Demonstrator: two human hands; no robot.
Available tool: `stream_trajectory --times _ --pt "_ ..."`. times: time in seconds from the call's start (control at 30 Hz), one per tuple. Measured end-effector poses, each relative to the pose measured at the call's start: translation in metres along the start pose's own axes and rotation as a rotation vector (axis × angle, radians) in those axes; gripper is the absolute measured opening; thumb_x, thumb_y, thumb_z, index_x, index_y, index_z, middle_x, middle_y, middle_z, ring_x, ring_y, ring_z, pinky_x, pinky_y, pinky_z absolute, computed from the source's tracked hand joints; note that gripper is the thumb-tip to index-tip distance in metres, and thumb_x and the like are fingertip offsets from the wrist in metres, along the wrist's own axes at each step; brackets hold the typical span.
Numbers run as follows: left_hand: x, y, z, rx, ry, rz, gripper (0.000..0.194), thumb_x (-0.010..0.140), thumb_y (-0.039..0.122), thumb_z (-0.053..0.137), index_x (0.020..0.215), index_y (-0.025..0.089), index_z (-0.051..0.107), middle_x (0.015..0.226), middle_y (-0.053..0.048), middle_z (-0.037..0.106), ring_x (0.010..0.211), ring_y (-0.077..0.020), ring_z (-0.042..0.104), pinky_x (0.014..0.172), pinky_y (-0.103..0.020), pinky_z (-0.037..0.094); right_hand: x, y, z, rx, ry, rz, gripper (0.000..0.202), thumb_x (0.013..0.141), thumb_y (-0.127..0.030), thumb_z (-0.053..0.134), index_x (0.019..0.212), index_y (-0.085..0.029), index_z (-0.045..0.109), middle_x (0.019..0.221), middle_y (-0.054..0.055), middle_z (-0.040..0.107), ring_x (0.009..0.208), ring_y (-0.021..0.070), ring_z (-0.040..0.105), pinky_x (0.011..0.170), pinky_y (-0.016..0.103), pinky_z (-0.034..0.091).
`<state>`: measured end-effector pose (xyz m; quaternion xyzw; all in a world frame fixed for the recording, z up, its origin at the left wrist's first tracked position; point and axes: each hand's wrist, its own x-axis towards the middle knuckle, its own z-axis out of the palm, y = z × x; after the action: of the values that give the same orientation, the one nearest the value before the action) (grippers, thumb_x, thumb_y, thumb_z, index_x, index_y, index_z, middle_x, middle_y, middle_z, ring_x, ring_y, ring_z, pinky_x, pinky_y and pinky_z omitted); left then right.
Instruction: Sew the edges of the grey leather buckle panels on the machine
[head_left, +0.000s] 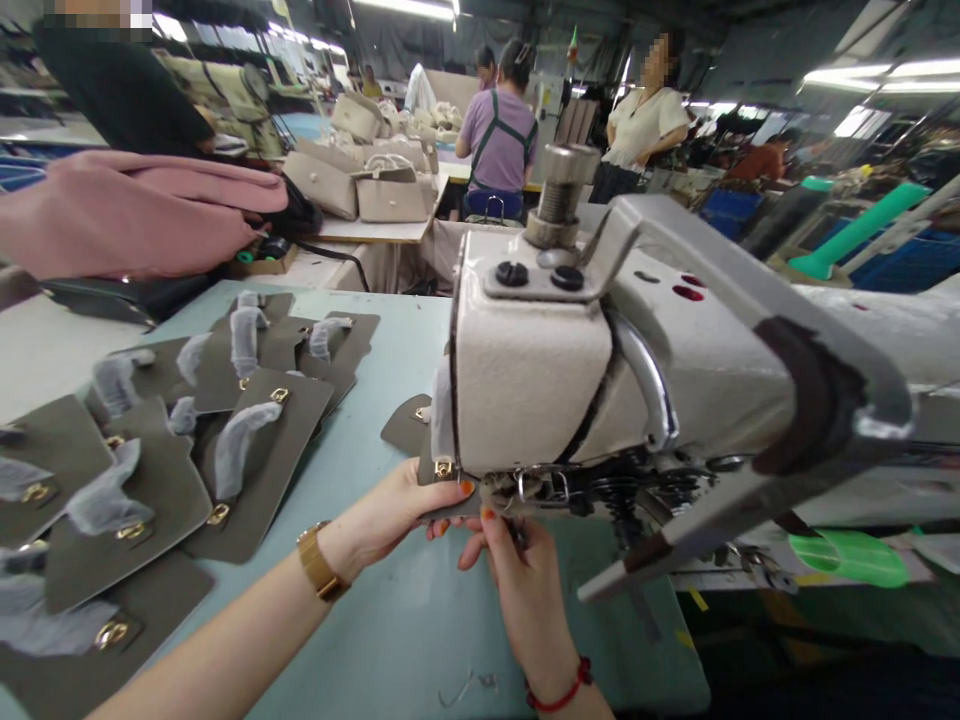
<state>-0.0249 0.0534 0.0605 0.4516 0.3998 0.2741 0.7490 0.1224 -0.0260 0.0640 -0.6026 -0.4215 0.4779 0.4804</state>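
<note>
A white sewing machine [532, 360] stands over the pale green table. Below its head, my left hand [424, 505] pinches the near edge of a grey-brown panel [450, 504], thumb on top and fingers underneath. A gold fitting and a wrapped handle show on that panel, partly hidden by the machine. My right hand [521, 570] is just right of it, thumb and fingers drawn together near the panel's corner under the machine; whether anything is between them is too small to make out. A second grey-brown piece [407, 426] lies behind my left hand.
Several grey-brown panels [259, 470] with wrapped handles overlap on the left. A metal lever [720, 500] juts forward at the right. Loose thread [472, 688] lies near the front edge. Beige bags [394, 195], pink material [142, 210] and several people are beyond the table.
</note>
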Motion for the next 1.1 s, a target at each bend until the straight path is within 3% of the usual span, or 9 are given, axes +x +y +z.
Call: stream_trajectory --times 0.17,0.3,0.43,0.67,0.87,1.1 --pt "-0.001 0.005 0.005 -0.002 -0.005 0.025 0.020 0.074 0.032 0.072 0.071 0.013 0.066 0.060 -0.002 0.062 0.047 -0.0077 0.048 0.041 -0.017 0.034 0.000 -0.001 0.002 0.026 0.010 0.004 0.049 0.090 -0.044 0.049 0.050 -0.019 0.063 0.035 -0.005 0.036 0.037 0.0121 0.038 0.054 0.026 0.039" --pt "0.000 0.006 0.006 -0.022 -0.031 0.047 0.019 0.074 0.030 0.072 0.070 0.013 0.066 0.059 -0.003 0.062 0.045 -0.0071 0.047 0.042 -0.016 0.034 0.002 0.001 0.004 0.033 0.018 -0.023 0.052 0.092 -0.044 0.047 0.047 -0.020 0.060 0.043 -0.003 0.050 0.041 0.0123 0.043 0.060 0.026 0.041" --pt "0.004 0.001 0.002 -0.044 -0.034 0.037 0.021 0.074 0.033 0.073 0.072 0.013 0.067 0.058 -0.002 0.062 0.047 -0.0078 0.049 0.043 -0.016 0.036 0.004 0.005 0.005 0.023 0.028 -0.088 0.055 0.094 -0.041 0.043 0.046 -0.020 0.059 0.059 0.002 0.065 0.065 0.0166 0.061 0.071 0.025 0.043" --pt "0.009 -0.007 -0.003 -0.067 -0.057 0.050 0.021 0.077 0.034 0.070 0.072 0.014 0.066 0.061 -0.002 0.063 0.048 -0.0071 0.048 0.044 -0.017 0.035 0.005 0.012 0.006 -0.042 0.066 -0.075 0.055 0.095 -0.041 0.043 0.049 -0.019 0.063 0.053 -0.001 0.063 0.058 0.0149 0.059 0.063 0.024 0.040" --pt "0.010 -0.005 -0.002 -0.076 -0.031 0.029 0.022 0.074 0.035 0.071 0.071 0.014 0.066 0.058 -0.002 0.062 0.048 -0.0084 0.049 0.046 -0.019 0.035 0.001 0.020 0.004 -0.008 0.075 -0.081 0.051 0.094 -0.039 0.048 0.050 -0.020 0.065 0.061 0.003 0.069 0.080 0.0206 0.065 0.078 0.027 0.041" --pt "0.007 -0.001 0.001 -0.065 0.002 0.021 0.023 0.074 0.033 0.070 0.061 0.015 0.064 0.054 -0.002 0.060 0.047 -0.0086 0.047 0.047 -0.020 0.036 -0.009 0.028 0.000 -0.019 0.039 -0.002 0.053 0.094 -0.041 0.046 0.049 -0.020 0.062 0.067 0.004 0.070 0.085 0.0202 0.065 0.080 0.027 0.040"
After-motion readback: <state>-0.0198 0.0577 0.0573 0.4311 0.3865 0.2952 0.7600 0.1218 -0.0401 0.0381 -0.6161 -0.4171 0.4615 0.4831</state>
